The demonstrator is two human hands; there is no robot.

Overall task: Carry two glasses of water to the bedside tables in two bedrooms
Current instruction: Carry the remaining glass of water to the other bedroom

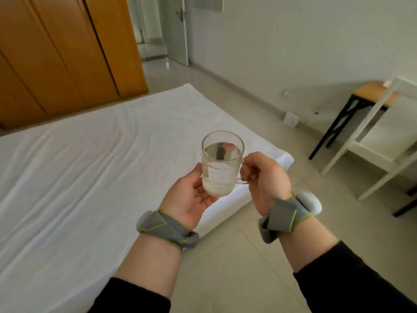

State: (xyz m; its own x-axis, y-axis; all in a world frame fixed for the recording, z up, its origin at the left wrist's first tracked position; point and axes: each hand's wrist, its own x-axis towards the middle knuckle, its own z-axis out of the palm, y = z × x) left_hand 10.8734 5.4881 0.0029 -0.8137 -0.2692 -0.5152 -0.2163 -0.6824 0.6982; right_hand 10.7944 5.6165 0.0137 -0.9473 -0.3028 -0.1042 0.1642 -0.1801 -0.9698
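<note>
A clear glass mug of water [222,163] is held upright in front of me, above the near corner of the bed. My right hand [264,179] grips its handle, with the fingers curled round it. My left hand [191,195] is under the mug with the palm turned up, and its fingers and thumb cup the base. The water fills the mug to roughly two thirds. Both wrists wear grey bands. Only this one glass is in view.
A white-sheeted bed [90,166] fills the left and centre. Wooden wardrobe doors [56,53] stand behind it. At the right are a white frame stand [372,141] and a wood-topped table with black legs [370,93]. A door [178,30] stands open at the far end over tiled floor.
</note>
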